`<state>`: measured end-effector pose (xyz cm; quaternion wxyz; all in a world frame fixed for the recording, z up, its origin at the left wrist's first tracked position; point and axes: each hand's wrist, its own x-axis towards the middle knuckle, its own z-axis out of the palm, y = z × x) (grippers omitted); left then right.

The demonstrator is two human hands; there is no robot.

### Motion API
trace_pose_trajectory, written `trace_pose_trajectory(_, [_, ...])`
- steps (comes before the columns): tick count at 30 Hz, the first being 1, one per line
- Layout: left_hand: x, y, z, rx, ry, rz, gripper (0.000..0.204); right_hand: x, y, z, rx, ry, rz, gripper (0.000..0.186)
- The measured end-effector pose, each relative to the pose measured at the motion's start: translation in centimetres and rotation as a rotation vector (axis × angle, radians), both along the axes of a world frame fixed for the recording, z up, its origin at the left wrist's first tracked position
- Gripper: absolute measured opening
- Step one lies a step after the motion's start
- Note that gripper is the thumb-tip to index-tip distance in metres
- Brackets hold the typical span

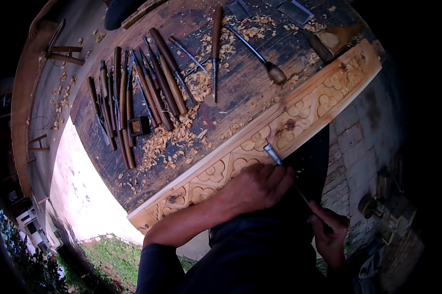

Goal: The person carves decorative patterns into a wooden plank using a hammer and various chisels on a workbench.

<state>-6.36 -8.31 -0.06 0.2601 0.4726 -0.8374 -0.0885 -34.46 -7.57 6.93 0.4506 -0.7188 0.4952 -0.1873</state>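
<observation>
- On the near edge of the bench (pixel 260 83) I see a long pale board (pixel 279 127) lying slantwise, its face carved with a row of petal-like shapes
- my left hand (pixel 255 188) rests on the board's near side, fingers curled down around the shaft of a chisel (pixel 274 156), gripping it just behind the metal tip
- the chisel's tip touches the carved face near the middle of the board, and its shaft runs back and down toward me
- my right hand (pixel 331 235) sits lower, off the board's edge, fingers closed around the chisel's dark rear end
- beyond the board, wood shavings (pixel 177 137) lie scattered over the dark bench top
- a row of wooden-handled carving tools (pixel 137 98) lies side by side on the bench's left part, well apart from both hands
- two more long tools (pixel 216 49) lie near the bench's middle, one ending in a rounded handle
- a mallet (pixel 331 41) lies at the far right, just beside the board's upper end
- brick paving (pixel 363 132) shows to the right of the board
</observation>
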Motion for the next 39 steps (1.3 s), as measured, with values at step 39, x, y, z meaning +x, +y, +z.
trace_pose_trajectory(39, [-7.1,-7.6,1.6,-0.339,-0.066,0.137,0.040,-4.2,-16.5,2.6,-0.084,-0.089,0.385,0.041])
